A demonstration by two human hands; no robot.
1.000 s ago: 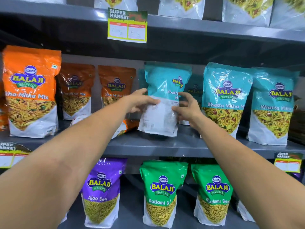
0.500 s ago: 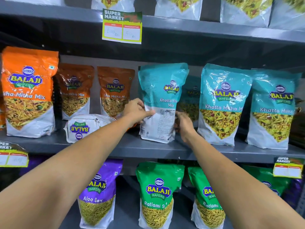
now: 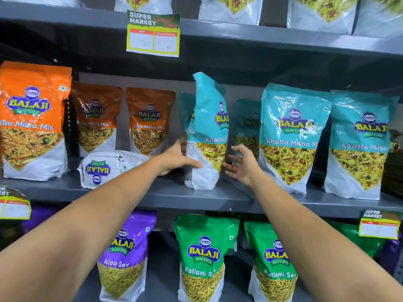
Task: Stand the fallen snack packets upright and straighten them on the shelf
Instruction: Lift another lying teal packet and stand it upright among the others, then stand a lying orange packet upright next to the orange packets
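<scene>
**Teal packet turned edge-on at mid-shelf**

The teal packet (image 3: 207,136) stands on the grey shelf (image 3: 174,197), its label partly cut off by the turn; 0.5 s ago it faced front. The left hand (image 3: 176,159) presses its glossy lower side, fingers together. The right hand (image 3: 242,164), now apart from it, is spread. 1 crinkled white-bottomed packet (image 3: 109,167) lies fallen, half hidden by the left forearm.
</scene>
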